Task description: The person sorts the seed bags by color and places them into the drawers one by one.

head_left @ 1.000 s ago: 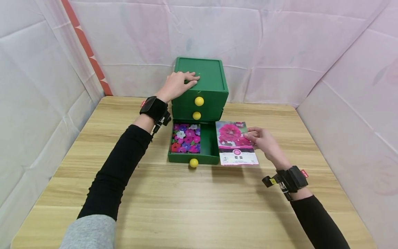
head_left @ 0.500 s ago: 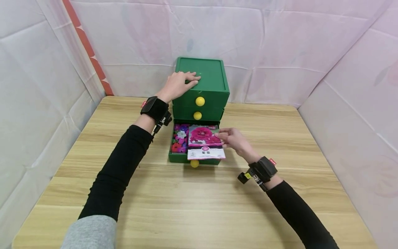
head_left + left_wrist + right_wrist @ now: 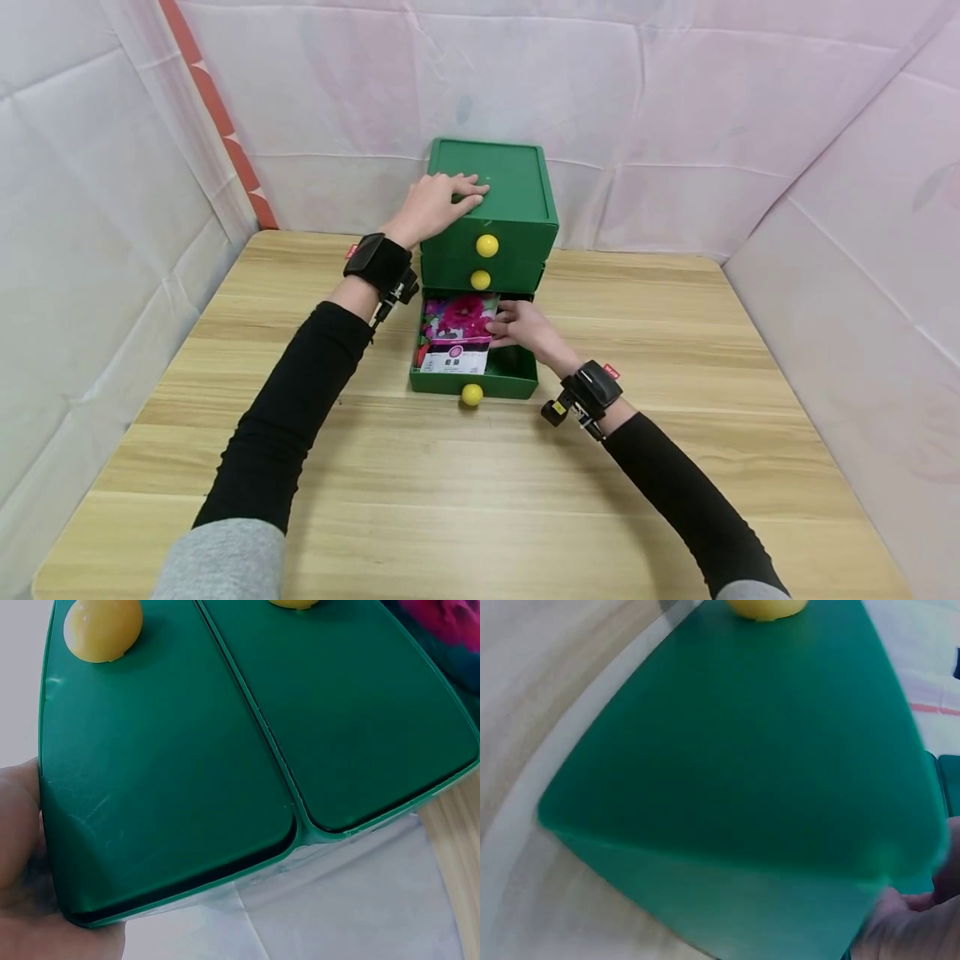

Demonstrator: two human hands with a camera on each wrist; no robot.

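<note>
Black sleeves, blk wrist cams w/ straps.

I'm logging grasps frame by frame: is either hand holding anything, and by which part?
The right hand holds the pink flower seed packet by its right edge, over the open bottom drawer. The left hand rests flat on the green cabinet, gripping nothing.

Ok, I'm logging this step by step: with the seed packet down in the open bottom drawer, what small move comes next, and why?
Probably the right hand lets go of the seed packet and withdraws: it already lies inside the open bottom drawer on another packet, while the left hand steadies the cabinet top.
</note>
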